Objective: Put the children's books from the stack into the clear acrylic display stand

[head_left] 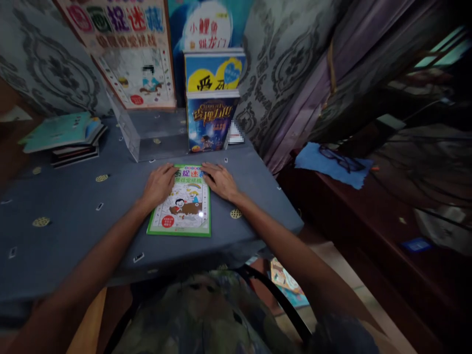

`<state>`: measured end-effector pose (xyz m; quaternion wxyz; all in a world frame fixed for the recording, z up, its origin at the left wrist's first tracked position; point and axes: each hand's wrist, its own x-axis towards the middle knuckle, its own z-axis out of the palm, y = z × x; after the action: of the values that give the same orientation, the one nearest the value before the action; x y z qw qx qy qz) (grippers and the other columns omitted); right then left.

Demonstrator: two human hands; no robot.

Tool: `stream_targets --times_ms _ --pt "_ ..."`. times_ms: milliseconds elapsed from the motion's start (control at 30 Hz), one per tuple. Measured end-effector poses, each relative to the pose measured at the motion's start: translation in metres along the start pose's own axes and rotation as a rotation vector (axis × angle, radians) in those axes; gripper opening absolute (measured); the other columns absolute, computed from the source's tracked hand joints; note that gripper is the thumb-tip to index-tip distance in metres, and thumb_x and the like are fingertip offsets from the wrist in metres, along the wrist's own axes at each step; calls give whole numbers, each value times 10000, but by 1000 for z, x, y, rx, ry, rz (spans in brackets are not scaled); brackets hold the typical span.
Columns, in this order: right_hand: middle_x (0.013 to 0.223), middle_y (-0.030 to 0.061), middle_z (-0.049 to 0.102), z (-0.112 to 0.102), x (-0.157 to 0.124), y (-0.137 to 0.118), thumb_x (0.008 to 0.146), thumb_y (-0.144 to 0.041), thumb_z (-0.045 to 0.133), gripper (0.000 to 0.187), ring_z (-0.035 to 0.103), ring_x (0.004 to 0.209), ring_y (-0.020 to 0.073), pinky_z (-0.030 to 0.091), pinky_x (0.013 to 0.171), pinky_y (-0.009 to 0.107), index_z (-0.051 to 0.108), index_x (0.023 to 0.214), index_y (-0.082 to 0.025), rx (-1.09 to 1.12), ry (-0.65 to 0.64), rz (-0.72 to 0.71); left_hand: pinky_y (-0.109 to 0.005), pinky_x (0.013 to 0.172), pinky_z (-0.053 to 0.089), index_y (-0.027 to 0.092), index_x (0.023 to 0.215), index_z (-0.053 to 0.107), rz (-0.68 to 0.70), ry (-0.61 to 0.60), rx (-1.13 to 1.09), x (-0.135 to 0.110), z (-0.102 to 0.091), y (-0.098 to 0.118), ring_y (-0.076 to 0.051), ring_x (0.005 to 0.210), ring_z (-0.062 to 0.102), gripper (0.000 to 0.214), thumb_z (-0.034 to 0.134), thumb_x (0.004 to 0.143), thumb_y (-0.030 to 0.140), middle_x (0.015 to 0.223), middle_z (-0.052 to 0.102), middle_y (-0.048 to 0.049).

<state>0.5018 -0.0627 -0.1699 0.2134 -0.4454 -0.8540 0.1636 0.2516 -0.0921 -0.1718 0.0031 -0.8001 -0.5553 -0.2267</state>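
A thin picture book (188, 206) with a green border and a cartoon cover lies face up on the cloth-covered table, at its near edge. My left hand (160, 184) rests at its upper left corner, fingers stretched out and touching the edge. Across from it, my right hand (221, 181) lies on the upper right corner, its fingers laid flat over the cover. Both thumbs are hard to make out. Just behind the book stands a clear acrylic stand (147, 132), holding upright books, among them a dark blue book (208, 120) in front.
A large orange-edged book (125, 54) leans in the stand's left side. A yellow-and-blue book (214, 69) stands behind the dark blue one. Stacked books (66, 135) lie at left. Glasses (339, 157) rest on a blue cloth (313, 160) on the dark red furniture at right.
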Motion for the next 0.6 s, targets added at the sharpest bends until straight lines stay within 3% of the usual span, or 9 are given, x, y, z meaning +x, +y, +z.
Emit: stream_targets --times_ms 200,400,600 --pt "1491 116 560 3 1 2 997 -215 493 389 472 1430 241 289 1219 530 609 1366 -168 5 15 -3 -501 1065 488 160 1275 666 159 -101 14 -11 -13 25 -295 1238 600 382 411 1002 236 1354 637 -152" --pt "1488 93 565 2 -1 -1 1004 -226 483 383 483 1422 231 300 1215 524 614 1363 -201 -19 31 -6 -479 1100 483 213 1266 656 474 -182 -144 -67 -32 79 -247 1330 554 325 438 1033 272 1376 632 -109" --pt "1493 111 557 1 -1 -3 994 -206 479 399 479 1425 237 302 1215 516 605 1370 -167 -32 18 8 -528 1130 452 214 1294 622 498 -180 -142 -103 -35 105 -263 1426 459 306 499 1018 258 1410 613 -127"
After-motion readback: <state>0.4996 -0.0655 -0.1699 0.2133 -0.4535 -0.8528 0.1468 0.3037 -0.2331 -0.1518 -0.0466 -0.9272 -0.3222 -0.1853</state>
